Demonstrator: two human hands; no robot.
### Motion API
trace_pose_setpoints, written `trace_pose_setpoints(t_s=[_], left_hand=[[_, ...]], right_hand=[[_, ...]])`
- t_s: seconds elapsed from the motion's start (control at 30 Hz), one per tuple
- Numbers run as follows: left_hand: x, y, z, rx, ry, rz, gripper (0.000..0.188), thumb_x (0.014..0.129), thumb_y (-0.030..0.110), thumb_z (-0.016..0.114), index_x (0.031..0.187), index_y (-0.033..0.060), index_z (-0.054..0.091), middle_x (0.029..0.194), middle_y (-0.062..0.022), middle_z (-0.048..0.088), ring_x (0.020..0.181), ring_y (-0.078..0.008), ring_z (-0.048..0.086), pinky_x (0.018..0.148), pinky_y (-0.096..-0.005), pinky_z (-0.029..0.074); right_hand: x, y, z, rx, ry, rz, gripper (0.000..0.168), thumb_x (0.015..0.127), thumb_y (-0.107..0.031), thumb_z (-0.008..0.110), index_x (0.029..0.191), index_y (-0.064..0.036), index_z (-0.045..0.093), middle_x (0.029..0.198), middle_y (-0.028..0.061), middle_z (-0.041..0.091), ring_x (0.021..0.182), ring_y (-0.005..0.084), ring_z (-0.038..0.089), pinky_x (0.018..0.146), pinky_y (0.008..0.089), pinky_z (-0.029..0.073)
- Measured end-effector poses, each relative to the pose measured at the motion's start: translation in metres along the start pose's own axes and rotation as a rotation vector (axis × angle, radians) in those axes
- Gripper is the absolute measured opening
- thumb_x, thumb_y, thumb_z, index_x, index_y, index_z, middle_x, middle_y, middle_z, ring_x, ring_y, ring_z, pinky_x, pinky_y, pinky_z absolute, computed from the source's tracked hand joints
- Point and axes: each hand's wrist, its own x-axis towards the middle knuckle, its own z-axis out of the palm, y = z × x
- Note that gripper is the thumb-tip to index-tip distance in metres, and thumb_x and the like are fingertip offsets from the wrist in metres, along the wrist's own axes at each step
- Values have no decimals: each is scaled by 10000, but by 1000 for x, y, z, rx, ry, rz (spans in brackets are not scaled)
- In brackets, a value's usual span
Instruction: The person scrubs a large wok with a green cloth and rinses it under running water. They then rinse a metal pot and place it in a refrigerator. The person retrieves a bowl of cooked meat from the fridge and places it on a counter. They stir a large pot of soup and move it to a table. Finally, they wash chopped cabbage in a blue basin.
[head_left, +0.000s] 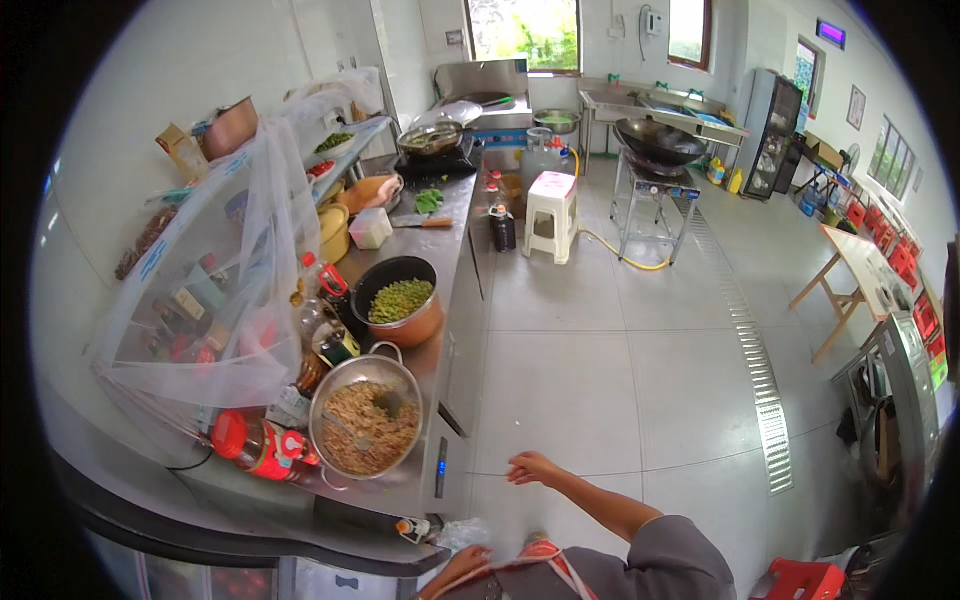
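My right hand (531, 469) is held out over the floor with loosely bent fingers and nothing visible in it. Low in the view, my left hand (471, 559) is beside my apron and a crumpled clear plastic bag (463, 533); its fingers are partly hidden. A small bottle with an orange cap (413, 529) lies by the bag. On the steel counter to the left, a metal pan (409, 367) holds cooked minced food (360, 442) and a utensil. Behind it is a copper-coloured pot (412, 330) of chopped green vegetables (400, 301).
Bottles (330, 341) and a red-lidded jar (255, 446) crowd the counter's wall side. Farther back are a knife (435, 223), leafy greens (429, 201) and a lidded pan (431, 139). A white stool (551, 214), a wok (660, 142) on a burner stand and a gas hose (634, 262) occupy the floor area.
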Motion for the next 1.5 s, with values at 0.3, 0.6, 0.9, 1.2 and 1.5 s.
trace_pose_setpoints(t_s=[0.3,0.6,0.9,1.2,1.5], left_hand=[[151,185,67,795,-336,199,355,750,282,492,1017,50,502,895,-171,577,850,-305,552,720,-375,425],[341,240,56,955,-590,189,289,738,229,453,925,34,556,861,-176,579,817,-311,557,703,-377,430],[533,380,50,744,-258,285,299,713,210,478,967,65,543,908,-141,585,866,-285,550,749,-375,425],[653,384,5,540,-198,-1,288,721,215,554,946,35,547,723,-59,572,623,-136,535,543,-256,444],[733,510,-54,251,49,-171,259,709,164,516,941,51,534,692,-47,567,582,-117,528,473,-236,426]], right_hand=[[-122,60,-113,93,397,-12,266,791,-176,482,969,21,460,804,152,583,701,222,601,592,308,503],[-69,32,-199,-215,369,-317,245,807,-154,475,992,4,500,839,128,581,711,172,582,629,272,479],[-124,-106,-373,59,958,-277,230,797,-139,455,970,3,506,755,106,596,636,147,584,542,241,466],[-87,-154,-500,199,733,30,273,801,-227,494,945,4,512,739,121,598,616,168,587,556,270,490],[0,-355,-640,-50,690,-176,279,801,-259,470,929,-17,524,737,88,591,598,137,569,537,250,469]])
